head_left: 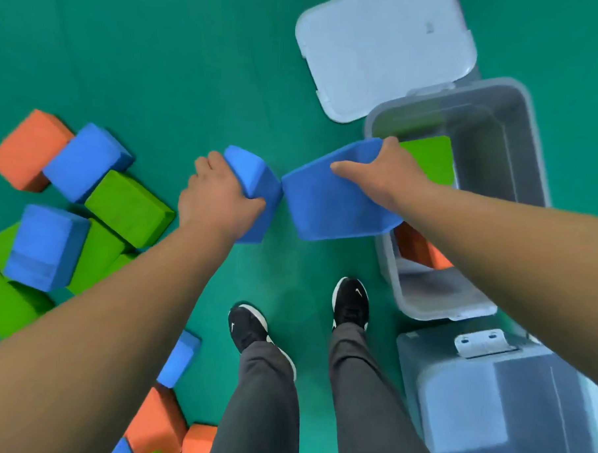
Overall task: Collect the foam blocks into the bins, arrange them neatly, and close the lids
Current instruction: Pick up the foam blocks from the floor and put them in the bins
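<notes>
Head view, left hand gripping blue block, right hand another block

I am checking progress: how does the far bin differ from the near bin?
The far bin is open, with a lid lying beside it on the floor; the near bin has its lid on. The far bin shows a green block and an orange block inside; the near bin's contents are unclear. Both are grey plastic.
</notes>
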`<action>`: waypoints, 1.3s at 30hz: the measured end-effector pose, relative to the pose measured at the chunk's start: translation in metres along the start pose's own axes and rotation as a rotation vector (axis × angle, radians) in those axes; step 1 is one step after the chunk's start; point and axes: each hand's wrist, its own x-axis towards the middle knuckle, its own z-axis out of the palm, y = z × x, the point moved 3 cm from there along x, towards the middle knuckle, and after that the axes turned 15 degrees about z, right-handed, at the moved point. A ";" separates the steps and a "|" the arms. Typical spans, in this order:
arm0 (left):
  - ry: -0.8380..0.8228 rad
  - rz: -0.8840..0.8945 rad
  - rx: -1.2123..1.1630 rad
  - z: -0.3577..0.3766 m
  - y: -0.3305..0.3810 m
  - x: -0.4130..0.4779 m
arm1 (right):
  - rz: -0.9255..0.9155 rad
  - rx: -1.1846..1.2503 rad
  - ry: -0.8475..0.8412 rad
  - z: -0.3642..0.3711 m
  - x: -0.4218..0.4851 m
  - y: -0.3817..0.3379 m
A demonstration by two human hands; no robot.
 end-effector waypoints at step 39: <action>-0.631 0.286 -0.046 0.153 0.155 0.029 | 0.229 -0.015 0.017 -0.021 0.037 0.204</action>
